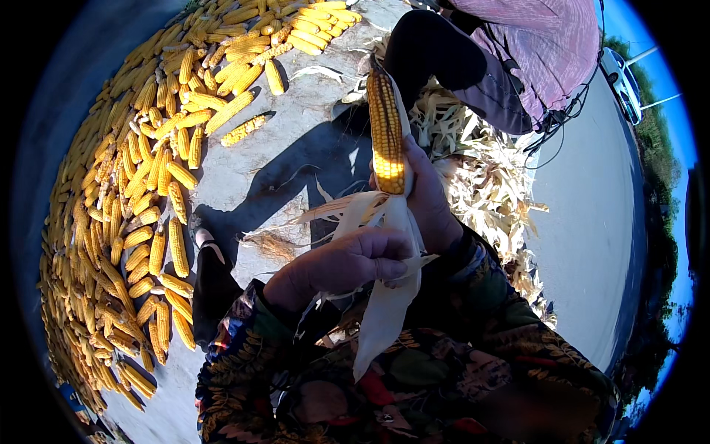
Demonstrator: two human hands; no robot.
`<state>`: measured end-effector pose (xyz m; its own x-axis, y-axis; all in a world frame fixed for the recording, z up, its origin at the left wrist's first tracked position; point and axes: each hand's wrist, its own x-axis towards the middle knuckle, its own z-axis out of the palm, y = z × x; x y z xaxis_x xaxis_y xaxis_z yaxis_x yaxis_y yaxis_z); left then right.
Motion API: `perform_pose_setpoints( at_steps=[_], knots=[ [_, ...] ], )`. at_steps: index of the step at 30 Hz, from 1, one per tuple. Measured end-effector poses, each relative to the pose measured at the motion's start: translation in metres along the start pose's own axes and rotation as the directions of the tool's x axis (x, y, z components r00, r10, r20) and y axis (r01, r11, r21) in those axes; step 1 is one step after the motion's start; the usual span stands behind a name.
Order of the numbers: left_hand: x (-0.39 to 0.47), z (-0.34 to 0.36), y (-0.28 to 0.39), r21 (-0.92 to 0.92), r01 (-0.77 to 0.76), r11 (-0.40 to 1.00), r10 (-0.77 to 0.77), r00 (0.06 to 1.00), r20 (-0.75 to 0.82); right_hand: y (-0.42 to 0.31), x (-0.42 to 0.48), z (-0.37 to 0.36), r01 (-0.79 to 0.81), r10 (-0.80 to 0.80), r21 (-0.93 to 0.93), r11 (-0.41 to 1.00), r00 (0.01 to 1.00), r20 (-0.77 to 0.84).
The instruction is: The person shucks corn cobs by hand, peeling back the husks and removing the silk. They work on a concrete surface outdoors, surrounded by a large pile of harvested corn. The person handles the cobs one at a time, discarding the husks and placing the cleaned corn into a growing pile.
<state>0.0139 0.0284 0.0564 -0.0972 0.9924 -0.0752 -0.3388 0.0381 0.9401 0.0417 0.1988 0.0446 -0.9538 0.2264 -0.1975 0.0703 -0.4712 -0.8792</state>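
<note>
My right hand (430, 194) is closed around the side and base of a yellow ear of corn (386, 139), which points away from me. Pale husk leaves (388, 311) are peeled back from its base and hang towards my lap. My left hand (355, 261) pinches these leaves between thumb and fingers, just below the ear. A strip of husk still lies along the ear's right side, and dark streaks run between its kernels.
A large heap of husked corn ears (116, 222) covers the ground at left. Stripped husks (477, 183) are piled at right, beside a paved road (588, 222). Another person (543, 50) in a pink top sits close at upper right. A white car (621, 83) stands beyond.
</note>
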Motion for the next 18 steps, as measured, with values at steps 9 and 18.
perform_pose_setpoints(
  at_steps=[9, 18],
  knots=[
    [-0.003, 0.002, -0.003, 0.350, 0.107, 0.931, -0.110, 0.994, -0.014, -0.008, 0.008, -0.008, 0.010, -0.011, 0.311, 0.950, 1.000, 0.002],
    [-0.033, -0.055, 0.034, -0.167, -0.627, 0.761, 0.448, 0.694, -0.564, -0.005, -0.001, -0.006, 0.131, -0.127, -0.329, 0.935, 0.991, 0.035]
  ],
)
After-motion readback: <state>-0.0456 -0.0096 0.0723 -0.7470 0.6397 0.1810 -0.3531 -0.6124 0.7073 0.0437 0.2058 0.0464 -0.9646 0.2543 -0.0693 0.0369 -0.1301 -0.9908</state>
